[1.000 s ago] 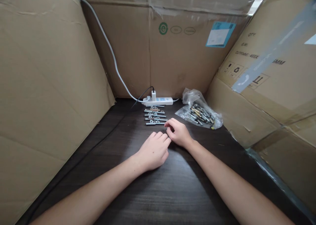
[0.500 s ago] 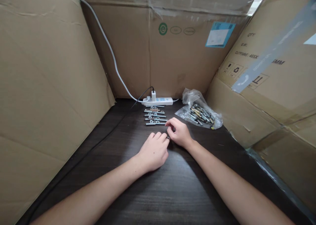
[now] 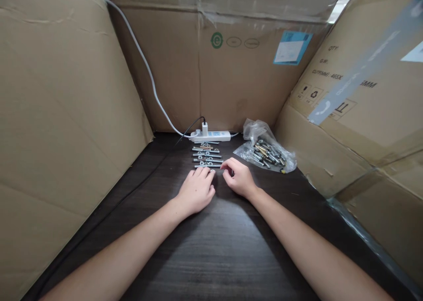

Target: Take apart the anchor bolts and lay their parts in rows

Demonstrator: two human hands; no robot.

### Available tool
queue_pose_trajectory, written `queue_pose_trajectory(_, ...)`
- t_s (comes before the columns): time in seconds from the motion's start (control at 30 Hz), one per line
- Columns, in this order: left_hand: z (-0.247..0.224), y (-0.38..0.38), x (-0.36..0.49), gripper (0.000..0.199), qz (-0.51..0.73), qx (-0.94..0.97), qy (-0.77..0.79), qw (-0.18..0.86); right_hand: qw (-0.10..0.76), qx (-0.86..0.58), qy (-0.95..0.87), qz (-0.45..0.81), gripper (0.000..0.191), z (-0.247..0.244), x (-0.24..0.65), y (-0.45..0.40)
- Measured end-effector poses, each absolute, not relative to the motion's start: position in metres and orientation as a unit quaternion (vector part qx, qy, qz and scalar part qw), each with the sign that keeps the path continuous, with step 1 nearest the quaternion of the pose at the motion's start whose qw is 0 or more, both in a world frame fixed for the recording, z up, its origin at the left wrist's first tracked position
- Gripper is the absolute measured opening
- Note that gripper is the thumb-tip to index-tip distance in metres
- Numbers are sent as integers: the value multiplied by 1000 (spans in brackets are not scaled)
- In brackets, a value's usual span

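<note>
Several rows of bolts (image 3: pixel 208 155) lie crosswise on the dark table, with small nuts and washers (image 3: pixel 206 163) set along them. Just below the nearest row is my left hand (image 3: pixel 196 190), palm down with its fingers close together. A small washer (image 3: pixel 213 171) shows at its fingertips. My right hand (image 3: pixel 241 177) rests by the right end of that row, with thumb and fingers curled in. Its fingertips come near the end of the closest bolt. What lies inside its grip is hidden.
A clear plastic bag (image 3: pixel 249 151) of metal fasteners lies at the back right. Behind the rows sits a white power strip (image 3: pixel 216 136) with a plug and cables. A black cable (image 3: pixel 145 180) crosses the left side. Cardboard boxes (image 3: pixel 165 63) wall in the table.
My left hand has moved away from my right hand, forward and to the left, to the nearest row, with the washer at its fingertips. My right hand has stayed nearly in place.
</note>
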State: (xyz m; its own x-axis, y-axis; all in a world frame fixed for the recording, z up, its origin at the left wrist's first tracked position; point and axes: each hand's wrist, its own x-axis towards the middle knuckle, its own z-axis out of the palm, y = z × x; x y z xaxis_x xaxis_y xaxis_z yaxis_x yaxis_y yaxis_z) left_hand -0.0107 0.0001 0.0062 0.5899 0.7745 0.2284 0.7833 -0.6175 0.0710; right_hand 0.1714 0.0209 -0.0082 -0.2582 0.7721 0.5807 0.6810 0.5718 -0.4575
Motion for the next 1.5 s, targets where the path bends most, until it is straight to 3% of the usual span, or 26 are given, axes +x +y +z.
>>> queue_pose_trajectory(0.2,8,-1,-10,42,-129,-890,-437,12,402,-458,-791,58,17,-8,171,21)
queue_pose_trajectory(0.4,11,-13,-3,31,-114,-897,-427,12,404,-459,-789,63,17,-9,171,21)
queue_pose_trajectory(0.73,4,-14,-5,45,-115,-900,-421,4,399,-457,-792,68,16,-9,171,21)
queue_pose_trajectory(1.23,11,-15,-5,29,-124,-895,-428,11,392,-463,-793,56,16,-8,173,22)
queue_pose_trajectory(1.5,19,-4,-11,17,-150,-911,-379,-59,390,-623,-675,-65,16,6,264,29)
